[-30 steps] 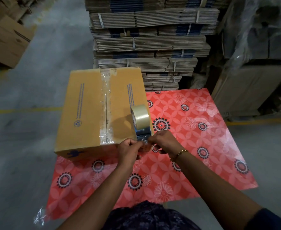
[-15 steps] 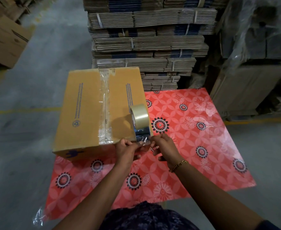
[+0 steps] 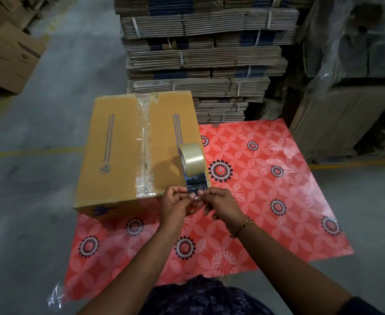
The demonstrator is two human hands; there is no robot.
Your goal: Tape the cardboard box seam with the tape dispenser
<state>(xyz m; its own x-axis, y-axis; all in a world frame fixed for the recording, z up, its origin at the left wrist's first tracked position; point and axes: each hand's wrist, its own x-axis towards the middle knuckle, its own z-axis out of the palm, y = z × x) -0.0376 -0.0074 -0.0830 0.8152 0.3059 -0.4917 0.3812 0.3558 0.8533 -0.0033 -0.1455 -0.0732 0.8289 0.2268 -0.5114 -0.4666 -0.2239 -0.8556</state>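
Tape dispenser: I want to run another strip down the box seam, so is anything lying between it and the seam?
Nothing visible. The tape dispenser, held by the left hand and right hand, sits at the box top's near right corner; only bare cardboard separates it from the already taped seam.

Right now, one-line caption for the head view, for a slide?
Both hands, left hand and right hand, pinch at the tape dispenser beside an already-taped cardboard box on a red floral mat.

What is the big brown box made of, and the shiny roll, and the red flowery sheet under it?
The box looks like matte brown corrugated cardboard, like the flat stacks behind. The tape roll seems glossy, see-through plastic film; it glints. The red sheet is probably thin plastic: it shines, and a clear crinkled edge shows at its corner.
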